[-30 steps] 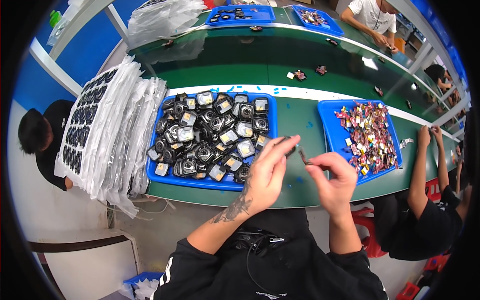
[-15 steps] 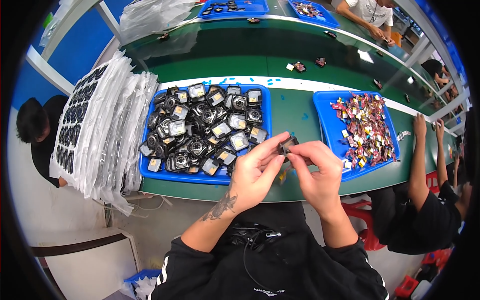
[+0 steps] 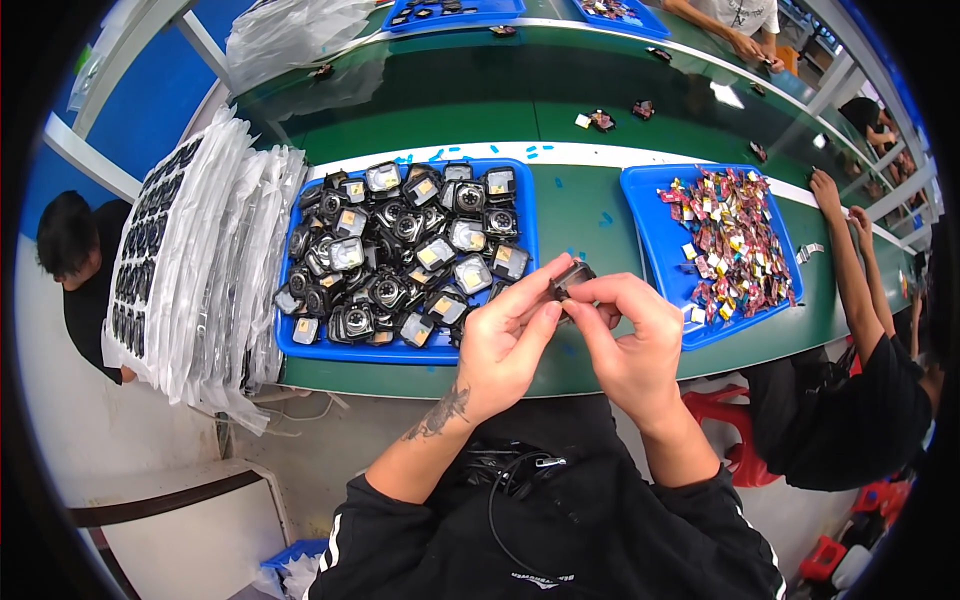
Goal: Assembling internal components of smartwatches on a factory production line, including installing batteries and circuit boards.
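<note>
Between my two hands, above the table's front edge, is a small black watch case (image 3: 573,279). My left hand (image 3: 500,345) grips it from the left, with thumb and fingers closed on its side. From the right, my right hand (image 3: 632,345) pinches at its near edge with thumb and forefinger; whatever small part those fingertips cover is hidden. On the left, a blue tray (image 3: 395,353) is heaped with similar black watch cases (image 3: 405,228), some showing silver and tan inner parts. A second blue tray (image 3: 655,250) on the right holds a pile of small reddish flex-cable parts (image 3: 735,245).
Stacked plastic-wrapped sheets of black parts (image 3: 205,260) stand left of the trays. Behind runs a green belt (image 3: 440,110) carrying scattered parts. A co-worker's arm (image 3: 850,255) reaches in at right, beside a red stool (image 3: 725,425). Blue scraps (image 3: 530,152) dot the white strip.
My hands stay on the watch case, which is now turned slightly. A yellowish bit seen below my fingers earlier no longer shows. The view has shifted a little; the right co-worker's arm reaches farther inward.
</note>
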Tool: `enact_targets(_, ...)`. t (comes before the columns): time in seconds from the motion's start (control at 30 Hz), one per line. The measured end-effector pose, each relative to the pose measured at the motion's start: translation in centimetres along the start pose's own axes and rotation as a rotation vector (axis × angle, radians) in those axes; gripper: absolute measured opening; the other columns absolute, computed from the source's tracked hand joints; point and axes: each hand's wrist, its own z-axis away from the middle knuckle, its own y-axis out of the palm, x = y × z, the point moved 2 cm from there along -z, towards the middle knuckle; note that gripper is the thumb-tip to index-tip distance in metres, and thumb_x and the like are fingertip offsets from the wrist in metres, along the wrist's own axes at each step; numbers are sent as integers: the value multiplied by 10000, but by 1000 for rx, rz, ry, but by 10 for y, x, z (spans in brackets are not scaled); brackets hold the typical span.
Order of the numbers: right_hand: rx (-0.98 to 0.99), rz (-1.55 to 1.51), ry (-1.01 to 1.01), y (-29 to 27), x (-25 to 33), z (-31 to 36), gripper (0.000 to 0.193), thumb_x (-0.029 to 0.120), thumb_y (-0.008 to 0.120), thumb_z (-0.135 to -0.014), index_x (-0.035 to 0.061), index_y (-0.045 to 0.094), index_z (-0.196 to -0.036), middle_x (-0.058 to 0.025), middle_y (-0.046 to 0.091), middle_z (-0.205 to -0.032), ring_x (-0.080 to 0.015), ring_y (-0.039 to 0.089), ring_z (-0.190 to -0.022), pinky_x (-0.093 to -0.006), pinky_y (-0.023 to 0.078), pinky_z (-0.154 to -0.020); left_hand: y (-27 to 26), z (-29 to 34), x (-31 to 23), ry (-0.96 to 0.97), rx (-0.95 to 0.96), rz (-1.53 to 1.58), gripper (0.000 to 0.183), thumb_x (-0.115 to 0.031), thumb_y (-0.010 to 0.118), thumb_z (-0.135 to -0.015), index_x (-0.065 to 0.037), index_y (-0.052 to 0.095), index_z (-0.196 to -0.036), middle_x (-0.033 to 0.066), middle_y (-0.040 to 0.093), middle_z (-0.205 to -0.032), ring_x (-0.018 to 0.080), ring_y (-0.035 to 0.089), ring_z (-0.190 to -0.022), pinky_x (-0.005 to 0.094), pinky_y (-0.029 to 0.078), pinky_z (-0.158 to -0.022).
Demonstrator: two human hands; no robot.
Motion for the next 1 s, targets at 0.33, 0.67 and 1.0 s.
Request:
enact_targets(0.33, 55, 35, -12, -5, -2, -1, 103, -42, 720, -767, 2, 698, -857, -97, 671, -777, -142, 586, -548, -262, 435, -470, -2, 1, 1, -68, 25, 15, 401, 6, 469, -984, 56, 451, -1381, 151, 563, -1315, 172, 554, -1184, 299, 455, -1003)
enact_targets(0.67, -40, 104, -50, -8, -2, 0, 365, 59, 840, -644, 44, 480, -704, -72, 465, -746, -184, 525, -674, -289, 411, -551, 2, 2, 2, -48, 56, 173, 378, 33, 449, -979, 80, 466, -1354, 185, 544, -1343, 229, 561, -1196, 339, 466, -1013)
enact_targets(1.0, 148, -542, 461, -3, -27, 20, 236, 55, 753, -818, -4, 614, -999, -76, 637, -993, -131, 621, -925, -278, 551, -786, -6, 0, 2, 103, -181, 157, 212, 28, 503, -956, 19, 496, -1167, 134, 593, -1118, 182, 615, -1039, 351, 545, -902)
